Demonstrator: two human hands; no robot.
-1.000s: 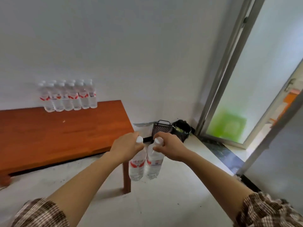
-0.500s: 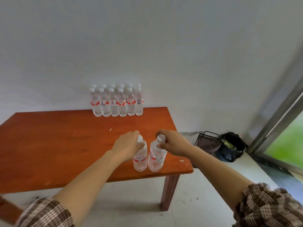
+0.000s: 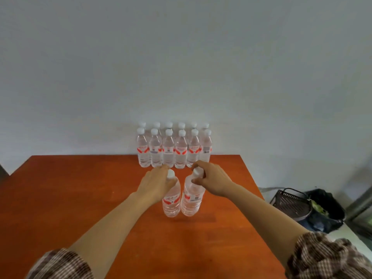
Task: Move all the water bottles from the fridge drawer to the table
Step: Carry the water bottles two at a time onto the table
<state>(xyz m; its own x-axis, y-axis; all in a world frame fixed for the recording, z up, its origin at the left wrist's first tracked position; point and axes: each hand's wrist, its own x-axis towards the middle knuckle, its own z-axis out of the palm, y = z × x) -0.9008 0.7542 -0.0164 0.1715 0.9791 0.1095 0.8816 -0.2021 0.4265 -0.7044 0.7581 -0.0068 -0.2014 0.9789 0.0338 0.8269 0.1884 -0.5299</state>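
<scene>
Together, kept upright at frame centre: left-hand bottle (image 3: pixel 171 200) and right-hand bottle (image 3: pixel 192 198), low over the table (image 3: pixel 80 198); could not tell whether touching it. Judged full, hence weighty, with thin slick walls apt to dent; best taken at the stiff neck below the cap. Wrapped left hand (image 3: pixel 156 185) round one neck, pinched the other cap with right hand (image 3: pixel 213 181). Stopped just short of two rows of bottles (image 3: pixel 174 150) above. Compared with half a second before, brought both deeper over the tabletop, nearer those rows.

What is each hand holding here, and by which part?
The left hand holds the left bottle, the right hand the right bottle; each grip is at the capped neck.
</scene>
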